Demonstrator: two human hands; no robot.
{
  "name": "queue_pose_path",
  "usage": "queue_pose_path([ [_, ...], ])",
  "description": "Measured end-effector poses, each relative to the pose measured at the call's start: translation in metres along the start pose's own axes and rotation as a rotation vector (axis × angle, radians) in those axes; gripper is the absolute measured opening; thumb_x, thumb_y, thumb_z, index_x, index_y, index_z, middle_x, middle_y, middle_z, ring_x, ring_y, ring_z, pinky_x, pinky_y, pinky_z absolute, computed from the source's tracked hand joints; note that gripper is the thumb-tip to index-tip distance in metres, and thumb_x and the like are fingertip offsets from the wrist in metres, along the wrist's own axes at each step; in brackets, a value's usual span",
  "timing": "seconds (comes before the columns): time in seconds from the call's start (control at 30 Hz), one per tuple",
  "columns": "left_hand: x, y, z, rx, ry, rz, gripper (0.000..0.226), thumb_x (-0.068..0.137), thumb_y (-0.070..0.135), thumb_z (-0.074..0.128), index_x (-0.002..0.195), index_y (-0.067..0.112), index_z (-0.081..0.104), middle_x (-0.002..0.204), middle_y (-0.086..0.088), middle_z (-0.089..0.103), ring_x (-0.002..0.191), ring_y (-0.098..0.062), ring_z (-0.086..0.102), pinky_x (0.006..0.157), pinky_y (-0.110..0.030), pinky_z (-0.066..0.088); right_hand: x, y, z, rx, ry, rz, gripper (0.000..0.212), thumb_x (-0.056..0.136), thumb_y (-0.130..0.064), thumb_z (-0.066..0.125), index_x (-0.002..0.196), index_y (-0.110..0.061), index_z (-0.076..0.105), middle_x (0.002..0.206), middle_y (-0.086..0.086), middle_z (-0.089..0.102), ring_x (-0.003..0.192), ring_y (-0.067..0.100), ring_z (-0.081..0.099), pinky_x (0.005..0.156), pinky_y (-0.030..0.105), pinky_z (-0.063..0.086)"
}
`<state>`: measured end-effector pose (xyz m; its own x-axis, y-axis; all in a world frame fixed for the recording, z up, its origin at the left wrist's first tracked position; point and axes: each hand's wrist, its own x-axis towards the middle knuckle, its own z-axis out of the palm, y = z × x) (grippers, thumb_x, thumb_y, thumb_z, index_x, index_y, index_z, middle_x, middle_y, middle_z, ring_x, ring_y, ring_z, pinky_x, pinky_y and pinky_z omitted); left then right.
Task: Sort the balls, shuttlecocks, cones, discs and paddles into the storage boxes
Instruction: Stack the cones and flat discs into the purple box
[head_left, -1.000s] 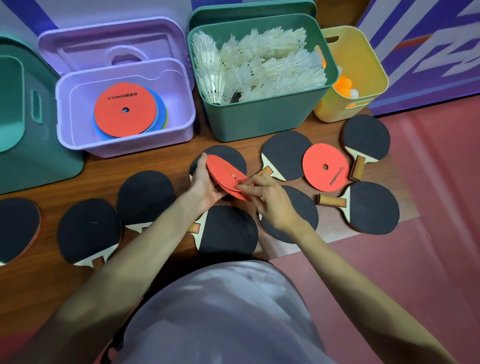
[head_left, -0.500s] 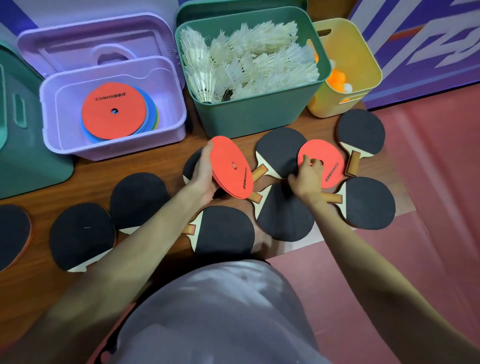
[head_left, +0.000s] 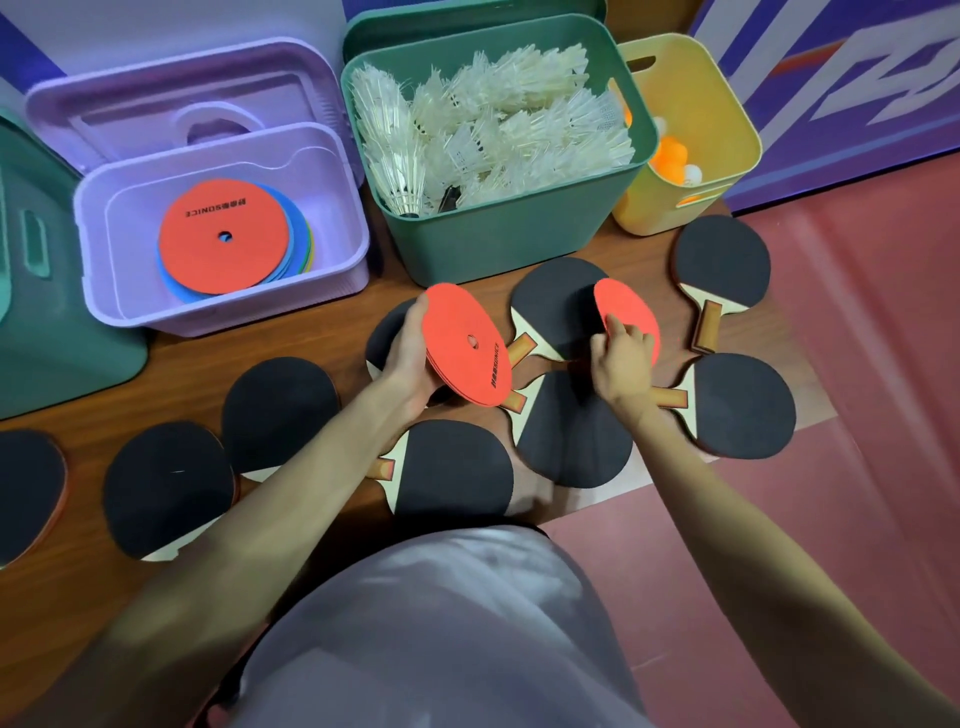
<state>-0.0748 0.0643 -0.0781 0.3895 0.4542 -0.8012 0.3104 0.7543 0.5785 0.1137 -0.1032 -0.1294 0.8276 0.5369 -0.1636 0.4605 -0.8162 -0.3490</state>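
My left hand (head_left: 410, 353) holds a stack of red discs (head_left: 462, 343), tilted on edge above the paddles. My right hand (head_left: 621, 353) grips a single red disc (head_left: 631, 312), lifted and tilted off the paddles. Several black-faced paddles lie on the wooden board, among them a middle paddle (head_left: 561, 306), a near paddle (head_left: 457, 467) and a right paddle (head_left: 740, 405). The purple box (head_left: 228, 312) at the back left contains a pile of discs (head_left: 223, 234), red on top.
A green box (head_left: 498, 239) full of white shuttlecocks (head_left: 493, 130) stands behind my hands. A yellow box (head_left: 691, 208) with orange and white balls is at its right. A large green container (head_left: 47, 322) is at the far left. Red floor lies to the right.
My right hand left the stack, reached right to the lone red disc on the paddles, took hold of it and lifted it. My left hand raised the stack slightly.
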Motion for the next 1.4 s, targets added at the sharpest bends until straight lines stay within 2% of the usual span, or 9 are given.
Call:
queue_pose_path([
  [0.17, -0.028, 0.019, -0.008, -0.073, 0.051, 0.016, 0.055, 0.097, 0.057, 0.039, 0.135, 0.019, 0.05, 0.124, -0.009, 0.064, 0.107, -0.027, 0.062, 0.081, -0.043, 0.051, -0.035, -0.05, -0.018, 0.388, 0.223, -0.134, 0.035, 0.096, -0.014, 0.032, 0.113, -0.001, 0.059, 0.098, 0.017, 0.063, 0.088, 0.035, 0.053, 0.081, 0.036, 0.037],
  [0.3, -0.03, 0.021, -0.017, -0.07, 0.065, 0.012, 0.051, 0.096, 0.059, 0.037, 0.131, 0.024, 0.049, 0.118, -0.008, 0.065, 0.103, -0.032, 0.063, 0.087, -0.064, 0.047, -0.064, -0.09, -0.027, 0.555, 0.194, -0.314, 0.033, 0.098, -0.007, 0.04, 0.124, -0.008, 0.059, 0.109, 0.01, 0.06, 0.101, 0.023, 0.054, 0.089, 0.028, 0.04],
  [0.5, -0.029, 0.016, -0.041, -0.251, 0.087, 0.081, 0.057, 0.097, 0.055, 0.037, 0.13, 0.013, 0.055, 0.122, -0.016, 0.064, 0.11, -0.032, 0.063, 0.092, -0.054, 0.051, -0.097, -0.12, -0.01, 0.332, -0.045, -0.85, 0.036, 0.096, -0.01, 0.045, 0.129, -0.011, 0.058, 0.113, 0.008, 0.058, 0.096, 0.026, 0.052, 0.084, 0.038, 0.043],
  [0.8, -0.048, 0.007, -0.079, -0.309, 0.093, 0.094, 0.06, 0.099, 0.054, 0.034, 0.132, 0.007, 0.051, 0.119, -0.018, 0.064, 0.094, -0.028, 0.066, 0.069, -0.039, 0.056, -0.121, -0.154, 0.007, 0.28, -0.129, -0.928, 0.038, 0.097, -0.016, 0.039, 0.13, -0.015, 0.058, 0.116, 0.006, 0.061, 0.096, 0.026, 0.053, 0.083, 0.041, 0.046],
  [0.97, -0.059, -0.001, -0.111, -0.307, 0.11, 0.19, 0.063, 0.1, 0.056, 0.027, 0.134, 0.007, 0.049, 0.119, -0.018, 0.064, 0.105, -0.03, 0.064, 0.09, -0.046, 0.053, -0.133, -0.182, 0.005, 0.309, -0.243, -0.996, 0.037, 0.1, -0.023, 0.041, 0.132, -0.013, 0.056, 0.119, 0.004, 0.057, 0.103, 0.022, 0.051, 0.091, 0.034, 0.044],
  [1.1, -0.069, 0.013, -0.131, -0.354, 0.146, 0.27, 0.051, 0.101, 0.053, 0.031, 0.117, 0.013, 0.058, 0.109, -0.011, 0.068, 0.098, -0.025, 0.066, 0.087, -0.042, 0.053, -0.134, -0.203, 0.001, 0.39, -0.292, -0.928, 0.038, 0.101, -0.031, 0.037, 0.122, -0.014, 0.063, 0.118, -0.001, 0.057, 0.109, 0.016, 0.049, 0.096, 0.024, 0.037],
  [1.27, -0.072, 0.047, -0.152, -0.361, 0.166, 0.347, 0.052, 0.101, 0.052, 0.03, 0.128, 0.016, 0.056, 0.105, -0.004, 0.071, 0.095, -0.018, 0.068, 0.081, -0.035, 0.055, -0.103, -0.236, 0.015, 0.447, -0.177, -0.572, 0.034, 0.097, -0.028, 0.045, 0.124, -0.012, 0.058, 0.112, 0.006, 0.056, 0.109, 0.019, 0.047, 0.096, 0.028, 0.036],
  [1.33, -0.072, 0.062, -0.161, -0.38, 0.17, 0.36, 0.052, 0.101, 0.052, 0.031, 0.126, 0.016, 0.059, 0.104, -0.003, 0.072, 0.095, -0.018, 0.069, 0.081, -0.035, 0.056, -0.089, -0.254, 0.016, 0.519, -0.273, -0.399, 0.034, 0.097, -0.033, 0.048, 0.119, -0.01, 0.058, 0.104, 0.004, 0.059, 0.099, 0.015, 0.051, 0.086, 0.023, 0.04],
  [1.4, -0.071, 0.074, -0.169, -0.387, 0.159, 0.379, 0.05, 0.1, 0.053, 0.032, 0.122, 0.019, 0.061, 0.105, -0.004, 0.073, 0.097, -0.02, 0.07, 0.079, -0.035, 0.056, -0.077, -0.271, 0.014, 0.64, -0.408, -0.281, 0.026, 0.098, -0.031, 0.049, 0.099, -0.008, 0.06, 0.088, 0.003, 0.061, 0.081, 0.015, 0.054, 0.072, 0.023, 0.044],
])
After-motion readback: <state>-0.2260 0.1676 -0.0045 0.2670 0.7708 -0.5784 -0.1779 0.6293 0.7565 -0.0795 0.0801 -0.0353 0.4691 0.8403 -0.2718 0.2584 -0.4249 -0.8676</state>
